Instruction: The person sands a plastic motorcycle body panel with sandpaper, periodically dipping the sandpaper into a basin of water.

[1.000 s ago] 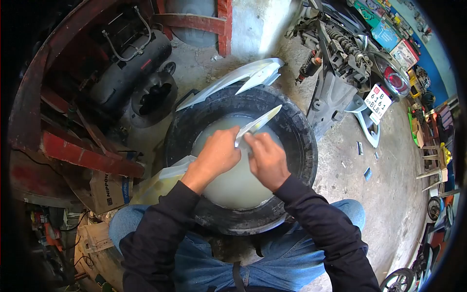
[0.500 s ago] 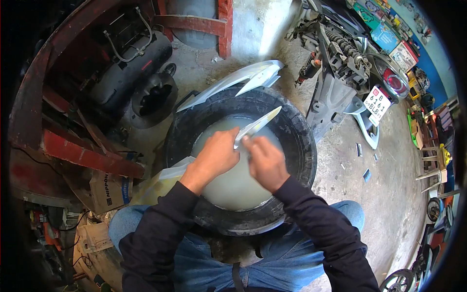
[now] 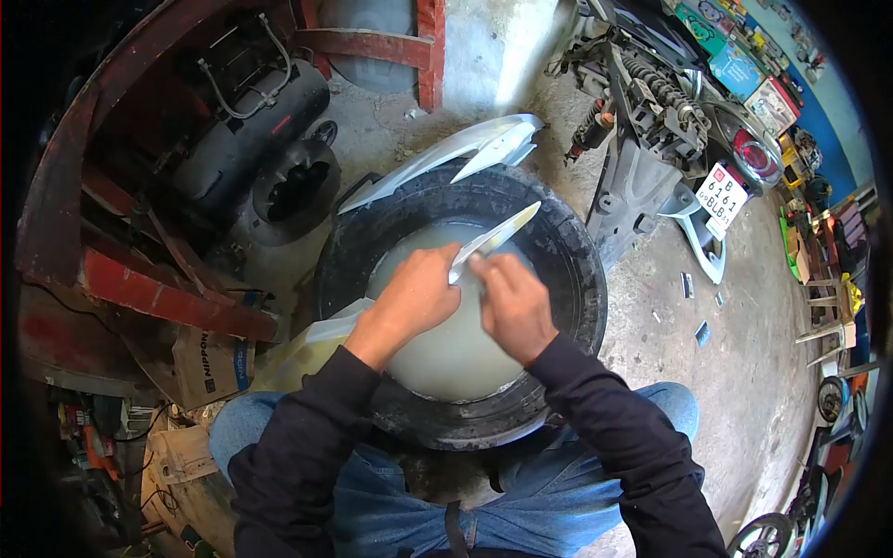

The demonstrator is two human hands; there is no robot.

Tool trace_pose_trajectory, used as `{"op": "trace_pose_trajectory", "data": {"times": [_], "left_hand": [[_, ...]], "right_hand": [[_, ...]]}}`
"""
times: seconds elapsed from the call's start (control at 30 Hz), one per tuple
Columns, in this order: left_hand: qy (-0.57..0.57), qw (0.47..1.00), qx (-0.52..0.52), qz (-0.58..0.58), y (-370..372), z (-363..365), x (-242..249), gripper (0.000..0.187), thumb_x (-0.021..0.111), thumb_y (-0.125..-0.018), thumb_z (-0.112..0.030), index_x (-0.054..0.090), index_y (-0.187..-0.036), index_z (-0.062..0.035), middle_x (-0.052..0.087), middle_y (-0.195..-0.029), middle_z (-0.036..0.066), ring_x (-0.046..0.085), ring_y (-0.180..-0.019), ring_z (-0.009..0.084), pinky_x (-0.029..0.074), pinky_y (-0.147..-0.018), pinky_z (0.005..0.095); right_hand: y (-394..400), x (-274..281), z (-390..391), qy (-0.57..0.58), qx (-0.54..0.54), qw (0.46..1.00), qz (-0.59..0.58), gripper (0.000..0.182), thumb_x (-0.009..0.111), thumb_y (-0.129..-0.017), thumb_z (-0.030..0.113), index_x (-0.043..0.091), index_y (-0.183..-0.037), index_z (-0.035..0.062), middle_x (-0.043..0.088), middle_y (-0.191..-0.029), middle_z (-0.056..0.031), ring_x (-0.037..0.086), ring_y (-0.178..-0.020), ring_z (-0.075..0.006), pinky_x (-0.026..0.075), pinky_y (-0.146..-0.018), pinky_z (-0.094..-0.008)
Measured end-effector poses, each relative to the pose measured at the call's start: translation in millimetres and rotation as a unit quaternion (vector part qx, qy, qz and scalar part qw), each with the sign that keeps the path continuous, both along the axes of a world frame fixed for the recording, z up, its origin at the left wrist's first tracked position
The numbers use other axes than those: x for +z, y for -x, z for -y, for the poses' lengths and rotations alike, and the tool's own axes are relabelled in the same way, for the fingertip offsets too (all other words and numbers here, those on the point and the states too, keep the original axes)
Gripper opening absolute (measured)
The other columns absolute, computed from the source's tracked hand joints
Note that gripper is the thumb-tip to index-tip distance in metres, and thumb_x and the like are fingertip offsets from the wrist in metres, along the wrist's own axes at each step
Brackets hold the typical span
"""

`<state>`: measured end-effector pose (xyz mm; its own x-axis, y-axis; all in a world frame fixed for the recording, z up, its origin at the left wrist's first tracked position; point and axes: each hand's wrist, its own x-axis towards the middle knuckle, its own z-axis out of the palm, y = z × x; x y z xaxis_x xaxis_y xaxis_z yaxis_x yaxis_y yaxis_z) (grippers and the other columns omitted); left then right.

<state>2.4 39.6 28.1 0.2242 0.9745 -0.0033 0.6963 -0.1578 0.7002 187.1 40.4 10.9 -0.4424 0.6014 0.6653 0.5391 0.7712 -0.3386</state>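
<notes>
A slim, pointed white panel slants up to the right above a black round tub of cloudy water. Its lower end is in my left hand, whose fingers are closed around it. My right hand is closed, with its fingertips against the panel's lower right edge; whatever it may hold there is hidden. Across the tub's far rim lies a larger white panel. A yellowish-white panel leans at the tub's left side, partly behind my left forearm.
A partly stripped motorcycle stands at the upper right. On the left are a red frame, a black tank and a cardboard box. Small blue pieces lie on the floor at right.
My right hand has shifted slightly right and up along the panel. The panel and my left hand have barely moved.
</notes>
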Motion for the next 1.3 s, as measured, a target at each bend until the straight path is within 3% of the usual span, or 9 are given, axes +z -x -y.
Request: {"op": "trace_pose_trajectory", "data": {"times": [0.37,0.5,0.57,0.67,0.77,0.9,1.03,1.17,1.3], "left_hand": [[-0.014,1.0,0.005,0.004,-0.6,-0.5,-3.1,0.05,0.055,-0.077,0.0,0.064,-0.125,0.0025,0.068,-0.102,0.034,0.065,-0.102,0.0506,0.053,-0.088,0.0514],[-0.022,1.0,-0.01,0.012,-1.0,1.1,2.1,0.049,0.056,-0.077,-0.001,0.065,-0.125,0.0019,0.069,-0.101,0.033,0.065,-0.101,0.0514,0.053,-0.088,0.0511],[0.002,1.0,0.007,-0.002,-1.4,3.2,4.7,0.048,0.056,-0.077,-0.001,0.065,-0.124,0.0016,0.069,-0.101,0.032,0.065,-0.101,0.0515,0.053,-0.088,0.0511],[-0.004,1.0,0.007,0.007,-3.2,5.0,5.2,0.049,0.055,-0.077,-0.001,0.065,-0.124,0.0006,0.069,-0.101,0.032,0.065,-0.101,0.0512,0.053,-0.089,0.0513],[-0.037,0.999,-0.012,0.034,-1.4,4.9,5.2,0.034,0.057,-0.077,0.001,0.064,-0.11,0.0051,0.068,-0.101,0.033,0.062,-0.1,0.0531,0.049,-0.088,0.0585],[-0.03,0.999,0.007,0.025,-1.5,3.5,-0.4,0.034,0.056,-0.077,0.001,0.063,-0.11,0.0051,0.068,-0.1,0.033,0.062,-0.1,0.0531,0.048,-0.088,0.059],[-0.009,1.0,0.003,0.016,-2.6,3.2,7.8,0.032,0.056,-0.077,0.001,0.063,-0.108,0.0051,0.067,-0.098,0.034,0.062,-0.1,0.0535,0.047,-0.088,0.0594],[-0.023,0.999,0.001,0.023,-3.3,1.7,0.2,0.032,0.055,-0.077,0.002,0.063,-0.108,0.0051,0.067,-0.099,0.034,0.062,-0.1,0.0537,0.047,-0.088,0.0595],[-0.031,0.999,0.004,0.036,-2.0,2.3,4.4,0.032,0.054,-0.077,0.003,0.063,-0.107,0.0052,0.067,-0.099,0.034,0.062,-0.099,0.0539,0.047,-0.088,0.059]], "right_hand": [[0.5,-1.0,-0.9,0.006,-0.029,1.0,-0.006,0.043,0.066,-0.072,-0.01,0.065,-0.115,-0.0023,0.059,-0.096,-0.0157,0.065,-0.082,-0.0339,0.054,-0.071,-0.0412],[0.2,3.2,-0.1,-0.005,0.029,0.999,-0.014,0.041,0.065,-0.073,-0.011,0.064,-0.112,-0.0035,0.059,-0.095,-0.0156,0.065,-0.081,-0.0348,0.054,-0.07,-0.0418],[-8.6,7.2,-12.3,-0.002,-0.037,0.999,-0.011,0.043,0.065,-0.072,-0.011,0.064,-0.113,-0.0026,0.059,-0.094,-0.0147,0.065,-0.081,-0.0338,0.054,-0.071,-0.0412],[7.3,1.3,7.8,0.0,-0.005,1.0,0.005,0.038,0.068,-0.076,-0.006,0.063,-0.113,-0.004,0.056,-0.092,-0.0131,0.063,-0.08,-0.0309,0.054,-0.069,-0.0408],[1.0,0.4,-0.4,-0.012,0.035,0.999,-0.006,0.038,0.067,-0.076,-0.007,0.063,-0.113,-0.0047,0.056,-0.093,-0.0131,0.063,-0.08,-0.0312,0.053,-0.069,-0.0414],[-0.7,2.9,-3.8,-0.009,-0.054,0.998,-0.015,0.041,0.068,-0.074,-0.007,0.063,-0.114,-0.0043,0.057,-0.093,-0.0133,0.064,-0.082,-0.0306,0.054,-0.069,-0.0414],[0.2,0.7,-1.2,-0.003,0.022,1.0,-0.017,0.039,0.067,-0.074,-0.008,0.063,-0.113,-0.0037,0.057,-0.095,-0.0143,0.065,-0.083,-0.0322,0.054,-0.07,-0.04],[3.0,0.4,1.0,0.014,-0.06,0.998,-0.015,0.039,0.068,-0.074,-0.007,0.064,-0.113,-0.0025,0.057,-0.096,-0.0143,0.065,-0.084,-0.0325,0.055,-0.072,-0.0417],[-2.1,1.4,-2.4,0.014,0.015,0.999,-0.025,0.039,0.066,-0.074,-0.009,0.063,-0.112,-0.0027,0.057,-0.096,-0.0147,0.065,-0.084,-0.0341,0.054,-0.072,-0.0433]]}}
